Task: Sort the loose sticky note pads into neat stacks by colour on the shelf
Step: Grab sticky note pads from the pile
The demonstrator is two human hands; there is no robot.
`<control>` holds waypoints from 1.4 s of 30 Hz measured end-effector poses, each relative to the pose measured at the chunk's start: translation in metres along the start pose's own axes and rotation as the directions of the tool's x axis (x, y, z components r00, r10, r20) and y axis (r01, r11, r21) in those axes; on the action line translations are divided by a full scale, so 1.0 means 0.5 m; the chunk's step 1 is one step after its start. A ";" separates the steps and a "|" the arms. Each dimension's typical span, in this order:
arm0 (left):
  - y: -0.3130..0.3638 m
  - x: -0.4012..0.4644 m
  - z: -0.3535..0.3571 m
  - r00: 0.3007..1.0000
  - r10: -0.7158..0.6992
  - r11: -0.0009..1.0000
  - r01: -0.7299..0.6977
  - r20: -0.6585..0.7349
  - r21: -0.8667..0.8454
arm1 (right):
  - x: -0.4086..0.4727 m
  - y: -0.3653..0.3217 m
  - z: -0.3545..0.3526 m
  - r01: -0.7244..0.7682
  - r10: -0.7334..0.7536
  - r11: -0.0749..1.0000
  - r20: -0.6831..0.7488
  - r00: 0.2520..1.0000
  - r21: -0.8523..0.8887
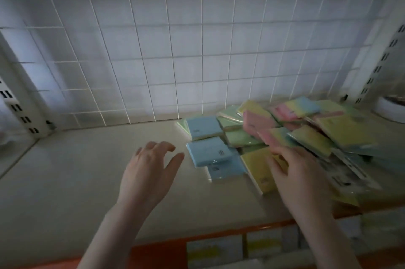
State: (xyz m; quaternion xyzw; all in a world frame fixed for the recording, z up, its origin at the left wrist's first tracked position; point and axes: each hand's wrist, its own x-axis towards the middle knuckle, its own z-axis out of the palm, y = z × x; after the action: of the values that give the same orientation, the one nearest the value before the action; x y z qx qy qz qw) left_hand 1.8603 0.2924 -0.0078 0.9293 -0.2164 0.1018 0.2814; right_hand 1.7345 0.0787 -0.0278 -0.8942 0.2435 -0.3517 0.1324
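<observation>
Nearest, the left hand [151,172] is hovering over the cream shelf [65,176] with fingers spread, holding nothing. The right hand [300,179] is lying over the yellow pad [260,168]; I cannot tell if it is gripping. Blue pads [208,150] are lying beside a messy pile [302,124] of pink, green and yellow pads. A white wire grid [175,60] is standing behind.

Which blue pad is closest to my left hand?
The middle blue pad, just right of the left hand; the other two lie behind and in front of it.
</observation>
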 end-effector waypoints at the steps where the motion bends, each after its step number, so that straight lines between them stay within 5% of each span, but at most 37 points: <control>1: 0.017 0.001 0.016 1.000 0.001 1.000 -0.001 0.005 0.013 | -0.002 0.011 -0.002 0.024 -0.024 1.000 -0.005 1.000 0.002; 11: 0.069 0.026 0.092 0.993 -0.058 0.998 0.055 0.098 0.034 | -0.016 0.033 0.002 -0.010 0.013 0.991 0.019 1.000 -0.134; 20: 0.049 0.028 0.092 0.962 -0.058 0.986 0.096 0.267 -0.135 | -0.012 0.026 -0.004 -0.024 0.090 0.966 0.247 0.965 -0.258; 27: 0.030 0.029 0.071 0.937 -0.030 0.828 0.217 0.347 -0.516 | -0.001 0.029 -0.009 -0.112 0.086 0.992 0.345 0.935 0.055; 36: 0.037 0.035 0.042 0.911 0.032 0.819 0.212 0.412 -0.533 | 0.002 0.020 -0.026 -0.253 0.108 0.913 0.407 0.907 0.321; 42: 0.014 0.018 0.040 0.932 -0.031 0.731 0.267 0.361 -0.628 | 0.016 0.015 -0.054 -0.405 0.082 0.742 0.527 0.846 0.534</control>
State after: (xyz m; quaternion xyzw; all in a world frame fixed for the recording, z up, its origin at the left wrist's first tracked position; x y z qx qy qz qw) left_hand 1.8662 0.2727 -0.0183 0.7848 -0.2052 -0.1605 0.5624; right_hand 1.7180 0.0663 -0.0071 -0.8142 0.1911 -0.1634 0.5233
